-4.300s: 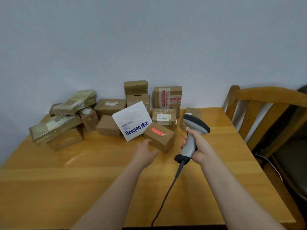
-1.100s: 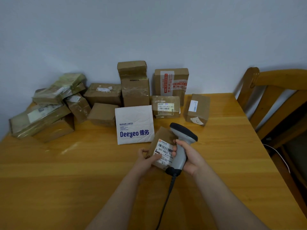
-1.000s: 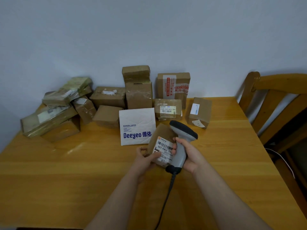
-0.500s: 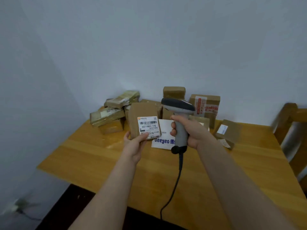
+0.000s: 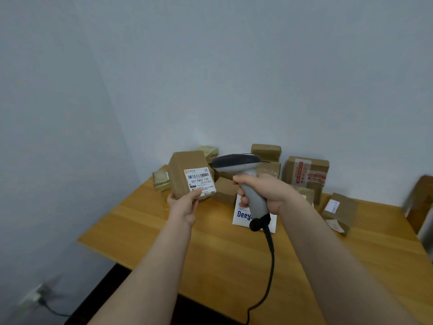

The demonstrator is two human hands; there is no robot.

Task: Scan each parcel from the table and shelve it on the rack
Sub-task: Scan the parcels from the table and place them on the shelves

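Your left hand [image 5: 184,205] holds the brown parcel [image 5: 181,172] up off the worktop [image 5: 222,249], above its far left corner, with the fingers under the lower edge and the thumb pressed on the bottom of the white barcode label [image 5: 199,181], which faces you. Your right hand [image 5: 267,191] is wrapped round the grey handle of the scanner [image 5: 236,163]. Its dark head sits just to the right of the parcel and is turned toward it, close to the label's upper right corner; you cannot tell whether the two touch. The scanner's black cable [image 5: 269,254] hangs from the handle's base and runs down over the worktop toward you. Behind your hands, the other parcels sit against the wall: a white mailer [image 5: 241,213] printed in blue lies flat, partly hidden by the scanner handle, a box with red tape [image 5: 307,174] stands behind your right wrist, and a small box with a white label [image 5: 339,208] sits apart to the right. A wooden chair [image 5: 419,200] shows at the right edge.
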